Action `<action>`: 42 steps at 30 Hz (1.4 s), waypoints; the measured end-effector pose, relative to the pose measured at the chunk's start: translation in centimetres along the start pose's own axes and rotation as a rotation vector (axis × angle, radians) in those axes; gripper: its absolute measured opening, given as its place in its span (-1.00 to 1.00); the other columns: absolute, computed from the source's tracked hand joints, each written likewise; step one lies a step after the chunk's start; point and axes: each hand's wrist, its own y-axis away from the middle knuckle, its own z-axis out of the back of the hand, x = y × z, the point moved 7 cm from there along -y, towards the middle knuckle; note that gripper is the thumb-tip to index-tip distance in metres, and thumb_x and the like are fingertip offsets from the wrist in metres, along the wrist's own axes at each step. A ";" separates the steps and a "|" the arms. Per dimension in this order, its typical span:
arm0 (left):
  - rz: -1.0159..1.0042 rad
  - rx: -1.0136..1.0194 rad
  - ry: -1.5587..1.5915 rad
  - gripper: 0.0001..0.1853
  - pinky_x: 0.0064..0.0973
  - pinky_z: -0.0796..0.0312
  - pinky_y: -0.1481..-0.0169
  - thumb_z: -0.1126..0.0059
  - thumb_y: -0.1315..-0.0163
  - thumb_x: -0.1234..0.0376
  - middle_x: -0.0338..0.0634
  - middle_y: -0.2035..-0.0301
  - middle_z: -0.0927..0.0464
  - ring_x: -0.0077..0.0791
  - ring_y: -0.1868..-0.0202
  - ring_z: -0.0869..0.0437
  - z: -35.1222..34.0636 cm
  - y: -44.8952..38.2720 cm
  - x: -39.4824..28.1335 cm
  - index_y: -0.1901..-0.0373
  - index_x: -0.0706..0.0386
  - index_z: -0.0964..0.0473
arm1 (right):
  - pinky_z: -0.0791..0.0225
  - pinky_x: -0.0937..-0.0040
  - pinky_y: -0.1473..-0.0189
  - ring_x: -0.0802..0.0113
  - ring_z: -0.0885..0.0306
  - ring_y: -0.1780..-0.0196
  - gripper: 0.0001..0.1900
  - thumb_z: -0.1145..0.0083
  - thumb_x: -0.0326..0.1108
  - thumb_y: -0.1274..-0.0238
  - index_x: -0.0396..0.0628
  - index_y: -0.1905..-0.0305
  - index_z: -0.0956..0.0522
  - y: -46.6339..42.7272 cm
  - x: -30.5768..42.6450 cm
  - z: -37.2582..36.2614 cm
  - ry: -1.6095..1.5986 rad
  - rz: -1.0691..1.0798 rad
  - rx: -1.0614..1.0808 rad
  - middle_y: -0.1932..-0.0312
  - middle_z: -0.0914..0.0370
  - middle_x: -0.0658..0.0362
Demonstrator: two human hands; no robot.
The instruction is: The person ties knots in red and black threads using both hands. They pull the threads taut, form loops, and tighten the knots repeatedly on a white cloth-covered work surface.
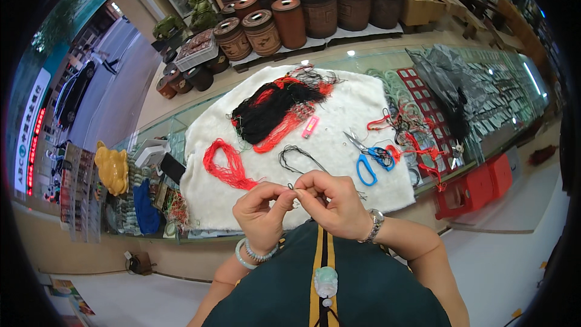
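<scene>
Between my two hands, close to my chest, a black cord shows a small loop above the fingertips. My left hand pinches it between thumb and index finger. From the other side my right hand pinches the same cord, its fingertips touching the left ones. More thin black cord curves over the white fur mat beyond the hands. A hank of red cord lies ahead on the left. Blue-handled scissors rest to the right, blades partly apart, with a small black cord coil on a handle.
Bundles of black cord and a pink lighter lie farther back on the mat. The glass counter also bears a grey plastic bag, red knotted cords, a phone and a yellow figurine. Red stools stand at right.
</scene>
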 end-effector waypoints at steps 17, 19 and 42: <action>0.049 0.125 -0.321 -0.96 -0.57 -0.52 0.23 -0.12 -0.25 0.54 -0.13 0.43 -0.61 -0.52 0.35 -0.67 -0.7 -0.2 -0.3 0.30 0.35 -0.53 | -0.29 0.63 0.50 0.68 -0.41 0.51 -0.92 -0.10 -0.47 -0.29 -0.27 0.25 -0.50 0.2 -1.9 0.5 0.040 -0.084 0.003 0.53 -0.58 0.22; 0.069 0.174 -0.196 -0.93 -0.57 -0.49 0.16 -0.05 -0.32 0.50 -0.15 0.38 -0.57 -0.53 0.29 -0.65 -1.3 -0.2 0.3 0.22 0.32 -0.46 | -0.24 0.65 0.51 0.67 -0.36 0.53 -0.93 -0.08 -0.47 -0.31 -0.26 0.22 -0.49 0.1 -2.9 0.3 -0.157 -0.196 -0.023 0.53 -0.53 0.24; 0.224 0.125 0.069 -0.95 -0.61 -0.51 0.13 0.05 -0.37 0.53 -0.19 0.36 -0.55 -0.57 0.27 -0.63 -0.7 -1.1 1.2 0.21 0.33 -0.40 | -0.34 0.59 0.54 0.54 -0.52 0.54 -0.93 -0.10 -0.50 -0.26 -0.27 0.21 -0.51 -1.9 0.9 1.0 0.312 0.074 0.123 0.49 -0.60 0.14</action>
